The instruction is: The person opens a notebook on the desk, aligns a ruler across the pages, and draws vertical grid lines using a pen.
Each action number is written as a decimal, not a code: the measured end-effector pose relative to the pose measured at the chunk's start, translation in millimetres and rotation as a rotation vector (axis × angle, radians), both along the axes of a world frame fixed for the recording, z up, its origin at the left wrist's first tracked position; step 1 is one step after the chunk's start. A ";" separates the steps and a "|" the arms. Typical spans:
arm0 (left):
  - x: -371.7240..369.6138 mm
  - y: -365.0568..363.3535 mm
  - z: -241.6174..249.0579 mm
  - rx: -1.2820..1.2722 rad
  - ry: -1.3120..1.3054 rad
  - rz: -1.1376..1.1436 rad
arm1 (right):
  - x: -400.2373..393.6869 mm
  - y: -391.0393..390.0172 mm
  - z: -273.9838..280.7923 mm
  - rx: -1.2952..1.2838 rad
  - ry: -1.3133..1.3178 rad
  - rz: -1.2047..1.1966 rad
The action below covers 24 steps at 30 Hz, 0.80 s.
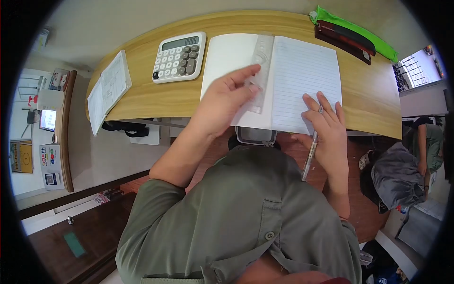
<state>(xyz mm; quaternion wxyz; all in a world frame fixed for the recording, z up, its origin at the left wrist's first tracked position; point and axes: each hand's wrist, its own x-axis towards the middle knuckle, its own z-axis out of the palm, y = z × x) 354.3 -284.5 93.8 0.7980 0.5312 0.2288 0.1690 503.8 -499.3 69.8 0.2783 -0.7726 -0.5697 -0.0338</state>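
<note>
An open notebook (307,66) lies on the wooden table, its left page plain white and its right page lined. A clear plastic ruler (261,54) stretches along the left page close to the fold. My left hand (227,99) has its thumb and fingers on the ruler, pinching it, and part of the ruler is hidden beneath them. At the lower right of the lined page is my right hand (328,132), with a slim clear pen (310,154) tucked among its fingers. The pen slants down toward my shirt, and some fingertips touch the paper.
A white calculator (179,57) sits left of the notebook. Farther left, a stapled booklet (109,90) overhangs the table edge. A dark stapler (345,40) and a green pouch (359,31) lie at the back right. Another person (423,151) is at the far right.
</note>
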 end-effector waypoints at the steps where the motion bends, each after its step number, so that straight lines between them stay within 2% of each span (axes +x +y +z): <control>1: -0.6 -3.2 -2.3 0.032 0.032 -0.074 | 2.0 -0.7 0.4 -0.003 0.023 0.006; 3: -1.2 -12.4 3.4 0.031 0.101 -0.172 | 4.0 -1.5 1.7 -0.010 0.047 0.015; 7: -1.5 -4.7 -8.8 0.014 0.063 -0.260 | 4.3 -1.4 4.8 -0.021 0.071 0.011; 10: -3.4 5.1 -11.8 0.134 0.109 -0.342 | 6.9 -1.6 9.3 -0.009 0.109 0.017; 12: -5.9 9.0 -3.7 0.492 0.132 -0.435 | 5.9 0.0 8.9 0.008 0.152 0.014; 13: -5.6 12.3 3.7 0.489 0.132 -0.440 | 5.0 1.9 7.4 0.055 0.198 -0.021; 15: -0.3 22.5 16.6 1.166 0.239 -0.404 | 3.8 7.7 4.4 0.102 0.240 -0.059; 16: 4.4 29.1 15.1 1.165 0.236 -0.409 | 1.9 12.2 2.4 0.175 0.301 -0.064; 18: 19.4 48.2 9.7 1.528 0.074 -0.251 | -3.1 22.3 4.9 0.248 0.362 -0.075; 20: 34.6 61.1 -2.5 1.557 0.032 -0.271 | -9.7 33.7 14.1 0.198 0.204 -0.075; 22: 45.2 63.5 -9.8 1.748 0.091 -0.312 | -13.8 44.3 15.3 0.196 0.205 -0.061; 24: 51.8 61.9 -14.3 1.735 0.096 -0.364 | -13.3 51.9 12.7 0.194 0.205 -0.049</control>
